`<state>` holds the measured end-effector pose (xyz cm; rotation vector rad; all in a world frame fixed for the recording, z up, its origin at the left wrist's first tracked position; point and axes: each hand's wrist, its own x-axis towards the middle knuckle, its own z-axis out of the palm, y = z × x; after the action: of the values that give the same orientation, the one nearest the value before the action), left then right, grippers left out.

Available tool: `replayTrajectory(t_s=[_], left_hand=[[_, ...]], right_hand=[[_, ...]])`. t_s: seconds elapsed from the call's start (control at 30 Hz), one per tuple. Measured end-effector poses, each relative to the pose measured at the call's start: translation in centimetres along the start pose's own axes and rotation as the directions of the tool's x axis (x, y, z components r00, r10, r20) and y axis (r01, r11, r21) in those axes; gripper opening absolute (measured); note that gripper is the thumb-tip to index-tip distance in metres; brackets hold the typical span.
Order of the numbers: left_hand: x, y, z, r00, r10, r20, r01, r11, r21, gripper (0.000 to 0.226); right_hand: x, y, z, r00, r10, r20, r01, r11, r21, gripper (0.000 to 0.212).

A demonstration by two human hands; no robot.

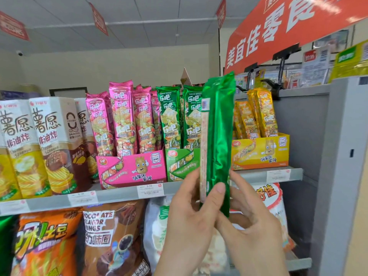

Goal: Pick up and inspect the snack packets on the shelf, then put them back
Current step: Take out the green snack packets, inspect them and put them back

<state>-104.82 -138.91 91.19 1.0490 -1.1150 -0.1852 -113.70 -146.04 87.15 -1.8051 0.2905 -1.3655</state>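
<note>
A long green foil snack packet (219, 136) stands upright in front of the shelf, its back seam facing me. My left hand (191, 222) pinches its lower end, thumb on the front. My right hand (253, 226) grips the same lower end from the right side. Behind it on the upper shelf (119, 196), a green display box (180, 164) holds more green packets (171, 118). A pink box (131, 168) with pink packets (121, 118) stands to its left. A yellow box (260, 152) with yellow packets (256, 114) stands to its right.
Tall chip cartons (51, 144) fill the shelf's left end. Below hang large snack bags, an orange one (43, 242), a brown chocolate one (111, 238) and a white one (272, 202). A grey shelf upright (338, 156) rises on the right under a red banner (288, 26).
</note>
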Motion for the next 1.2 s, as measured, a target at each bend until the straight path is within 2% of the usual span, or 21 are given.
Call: replayTrajectory(t_s=[0.07, 0.13, 0.27, 0.37, 0.43, 0.5, 0.6, 0.67, 0.7, 0.8, 0.87, 0.9, 0.97, 1.03, 1.1, 1.2], left_hand=[[-0.1, 0.3, 0.1, 1.0, -0.009, 0.02, 0.01, 0.998, -0.059, 0.022], [-0.3, 0.3, 0.2, 0.999, -0.021, 0.038, 0.025, 0.993, -0.116, 0.025], [-0.4, 0.0, -0.1, 0.998, -0.052, 0.034, 0.055, 0.993, -0.109, 0.025], [-0.2, -0.3, -0.4, 0.995, -0.087, 0.038, 0.091, 0.988, -0.122, 0.019], [0.0, -0.4, -0.7, 0.991, -0.128, 0.025, 0.13, 0.98, -0.149, 0.019], [0.3, -0.1, -1.1, 0.987, -0.161, 0.004, 0.158, 0.965, -0.209, 0.015], [0.8, 0.1, -1.3, 0.987, -0.154, -0.055, 0.141, 0.973, -0.183, 0.063], [1.0, 0.3, -1.4, 0.978, -0.164, -0.129, 0.139, 0.973, -0.186, 0.066], [1.0, 0.2, -1.5, 0.975, -0.169, -0.141, 0.141, 0.971, -0.191, 0.066], [1.1, 0.1, -2.0, 0.962, -0.215, -0.167, 0.179, 0.962, -0.205, 0.068], [1.2, 0.2, -2.2, 0.962, -0.232, -0.145, 0.193, 0.95, -0.245, 0.071], [1.3, 0.1, -2.3, 0.961, -0.239, -0.136, 0.197, 0.943, -0.267, 0.071], [1.4, 0.1, -2.5, 0.962, -0.237, -0.135, 0.193, 0.942, -0.276, 0.067], [1.5, 0.2, -2.7, 0.963, -0.234, -0.131, 0.193, 0.943, -0.27, 0.065], [1.5, 0.5, -2.7, 0.964, -0.235, -0.123, 0.196, 0.944, -0.266, 0.069], [1.6, 0.5, -2.6, 0.962, -0.238, -0.134, 0.198, 0.946, -0.256, 0.078]], right_hand=[[-0.2, 0.1, 0.1, 1.0, 0.02, 0.007, -0.02, 1.0, -0.015, 0.061], [-0.1, -0.3, 0.0, 0.998, 0.044, 0.039, -0.043, 0.999, -0.011, 0.065], [0.2, -0.9, -0.2, 0.986, 0.118, 0.118, -0.124, 0.991, 0.044, 0.073], [0.3, -1.7, -0.5, 0.983, 0.136, 0.123, -0.144, 0.988, 0.062, 0.075], [0.2, -1.4, -0.5, 0.987, 0.131, 0.088, -0.136, 0.989, 0.054, 0.07], [-0.1, -1.0, -0.2, 0.996, 0.084, -0.007, -0.084, 0.996, 0.018, 0.065], [-0.5, -0.3, 0.4, 0.975, -0.166, -0.147, 0.121, 0.954, -0.274, 0.066], [-0.7, 0.0, 0.9, 0.953, -0.264, -0.15, 0.19, 0.903, -0.385, 0.062], [-0.7, 0.0, 0.9, 0.95, -0.279, -0.138, 0.21, 0.902, -0.377, 0.062], [-0.8, -0.3, 0.7, 0.978, -0.199, -0.063, 0.18, 0.958, -0.223, 0.063], [-0.9, -0.9, 0.8, 0.999, -0.052, 0.005, 0.051, 0.994, 0.096, 0.05], [-0.9, -1.1, 0.9, 0.998, 0.025, 0.049, -0.036, 0.971, 0.238, 0.046], [-0.7, -1.4, 0.6, 0.984, 0.123, 0.127, -0.164, 0.902, 0.399, 0.048], [-0.4, -1.8, 0.4, 0.97, 0.159, 0.182, -0.227, 0.859, 0.459, 0.06], [-0.3, -1.8, 0.6, 0.964, 0.21, 0.165, -0.264, 0.842, 0.471, 0.067], [-0.6, -1.0, 0.9, 0.965, 0.258, 0.051, -0.255, 0.869, 0.424, 0.052]])
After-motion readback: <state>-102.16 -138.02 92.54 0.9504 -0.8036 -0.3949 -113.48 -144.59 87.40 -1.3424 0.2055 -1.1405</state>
